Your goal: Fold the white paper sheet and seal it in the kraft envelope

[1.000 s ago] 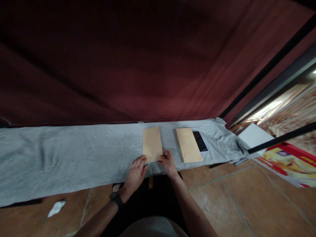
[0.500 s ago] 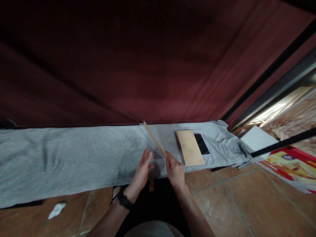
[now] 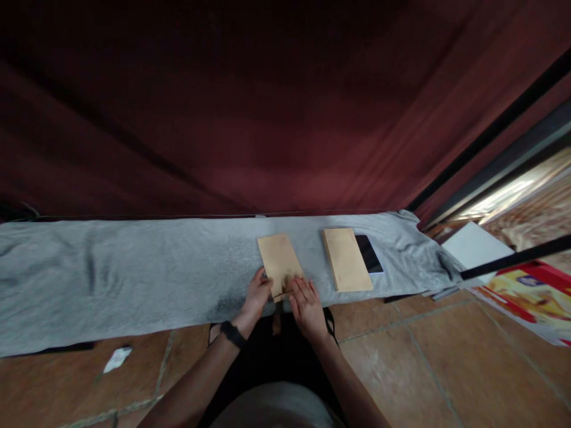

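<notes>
A flat tan paper piece that looks like an envelope [image 3: 280,255] lies on the grey cloth in front of me. Its near end has a narrow strip with a dark crease across it. My left hand [image 3: 257,297] pinches the lower left edge, thumb on top and fingertips partly hidden. My right hand [image 3: 307,309] rests on the lower right corner, its fingers stretched out flat over the crease. To the right lies a neat stack of similar tan pieces [image 3: 348,261], beside a dark-screened phone or tablet [image 3: 369,254] that it partly covers.
A grey cloth [image 3: 156,267] covers the long narrow surface. Behind it rises a dark red fabric wall [image 3: 267,148]. On the right are a black bar [image 3: 526,255], a white panel [image 3: 475,244] and a red-yellow box [image 3: 530,297]. White scrap [image 3: 117,359] lies on the tiled floor.
The tan piece, held up on edge by my right hand, now lies flat on the cloth. My left hand has come to its edge, and my right hand has flattened onto its corner.
</notes>
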The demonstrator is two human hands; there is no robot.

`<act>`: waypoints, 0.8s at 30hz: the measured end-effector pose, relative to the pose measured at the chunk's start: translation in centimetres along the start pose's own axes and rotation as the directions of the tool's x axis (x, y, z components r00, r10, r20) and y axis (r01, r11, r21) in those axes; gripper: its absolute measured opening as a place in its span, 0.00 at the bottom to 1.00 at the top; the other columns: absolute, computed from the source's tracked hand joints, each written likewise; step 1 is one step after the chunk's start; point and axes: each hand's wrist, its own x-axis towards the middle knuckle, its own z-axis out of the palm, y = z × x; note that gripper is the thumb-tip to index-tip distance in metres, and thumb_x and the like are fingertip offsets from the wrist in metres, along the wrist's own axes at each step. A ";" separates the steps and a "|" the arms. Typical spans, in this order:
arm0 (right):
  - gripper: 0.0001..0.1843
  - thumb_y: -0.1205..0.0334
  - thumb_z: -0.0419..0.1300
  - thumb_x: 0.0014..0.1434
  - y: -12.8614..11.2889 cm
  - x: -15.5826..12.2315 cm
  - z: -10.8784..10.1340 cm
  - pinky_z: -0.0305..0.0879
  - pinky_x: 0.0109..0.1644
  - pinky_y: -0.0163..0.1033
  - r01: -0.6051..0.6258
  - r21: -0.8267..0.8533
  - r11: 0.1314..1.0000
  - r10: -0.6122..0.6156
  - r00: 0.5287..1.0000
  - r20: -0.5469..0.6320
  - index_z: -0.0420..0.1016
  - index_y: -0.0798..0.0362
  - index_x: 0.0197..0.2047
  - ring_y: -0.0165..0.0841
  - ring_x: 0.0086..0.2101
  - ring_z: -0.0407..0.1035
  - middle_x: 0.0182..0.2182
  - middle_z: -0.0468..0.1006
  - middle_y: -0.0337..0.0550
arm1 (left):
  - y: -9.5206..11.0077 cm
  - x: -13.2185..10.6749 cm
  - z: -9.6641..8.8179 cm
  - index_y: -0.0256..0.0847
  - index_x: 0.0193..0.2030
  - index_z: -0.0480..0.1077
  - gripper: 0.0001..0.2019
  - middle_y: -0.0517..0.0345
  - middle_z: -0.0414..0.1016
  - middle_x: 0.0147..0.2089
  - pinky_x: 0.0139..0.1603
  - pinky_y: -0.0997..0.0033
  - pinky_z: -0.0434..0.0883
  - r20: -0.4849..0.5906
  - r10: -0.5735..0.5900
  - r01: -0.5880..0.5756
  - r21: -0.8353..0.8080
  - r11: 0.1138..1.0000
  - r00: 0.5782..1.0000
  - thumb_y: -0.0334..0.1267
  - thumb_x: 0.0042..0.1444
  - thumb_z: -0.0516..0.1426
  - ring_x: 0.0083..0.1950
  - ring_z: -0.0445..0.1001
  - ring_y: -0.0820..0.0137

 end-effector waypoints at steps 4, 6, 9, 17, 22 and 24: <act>0.25 0.64 0.48 0.72 1.5 -0.8 1.0 0.55 0.70 0.54 -0.035 -0.065 0.997 0.036 0.999 0.020 0.60 0.57 0.70 0.41 0.66 0.59 0.65 0.67 0.54 | -0.1 1.0 -1.3 0.38 0.60 0.67 0.28 0.54 0.78 0.40 0.46 0.63 0.74 -0.072 0.247 -0.205 0.365 0.908 0.966 0.34 0.50 0.59 0.42 0.78 0.64; 0.26 0.63 0.48 0.72 1.7 -0.9 1.3 0.54 0.70 0.54 -0.034 -0.082 0.996 0.037 0.999 0.034 0.58 0.56 0.71 0.42 0.66 0.59 0.66 0.66 0.54 | 0.0 1.4 -1.2 0.37 0.64 0.65 0.26 0.44 0.75 0.54 0.59 0.56 0.70 0.024 0.466 -0.383 0.608 0.696 0.885 0.36 0.57 0.56 0.58 0.73 0.58; 0.28 0.61 0.48 0.72 1.6 -0.9 1.6 0.53 0.70 0.56 -0.047 -0.110 0.993 0.053 0.998 0.045 0.55 0.57 0.72 0.44 0.66 0.58 0.67 0.65 0.54 | 0.4 2.7 0.2 0.36 0.69 0.59 0.27 0.41 0.58 0.72 0.70 0.52 0.58 0.323 0.585 -0.585 0.738 0.336 0.744 0.38 0.65 0.49 0.74 0.54 0.56; 0.28 0.59 0.48 0.73 1.5 -0.8 1.5 0.52 0.70 0.55 -0.034 -0.136 0.990 0.040 0.998 0.042 0.54 0.57 0.73 0.43 0.66 0.58 0.67 0.64 0.53 | 1.9 8.3 3.5 0.37 0.72 0.58 0.26 0.50 0.57 0.74 0.76 0.51 0.44 0.686 0.341 -0.700 0.707 -0.104 0.643 0.42 0.70 0.43 0.76 0.49 0.60; 0.28 0.60 0.48 0.73 1.3 -0.8 1.5 0.52 0.70 0.55 -0.045 -0.159 0.986 0.052 0.998 0.043 0.55 0.58 0.72 0.44 0.66 0.58 0.67 0.64 0.53 | 1.8 8.4 2.2 0.42 0.73 0.55 0.26 0.55 0.55 0.75 0.76 0.54 0.41 0.792 0.266 -0.788 0.597 -0.153 0.549 0.44 0.71 0.41 0.76 0.49 0.65; 0.28 0.60 0.48 0.73 1.2 -0.7 1.4 0.52 0.70 0.55 -0.049 -0.159 0.986 0.056 0.998 0.041 0.55 0.57 0.73 0.44 0.66 0.58 0.67 0.64 0.53 | 1.6 7.7 1.3 0.42 0.73 0.55 0.26 0.55 0.55 0.75 0.76 0.56 0.42 0.829 0.228 -0.821 0.549 -0.156 0.511 0.45 0.71 0.41 0.76 0.49 0.66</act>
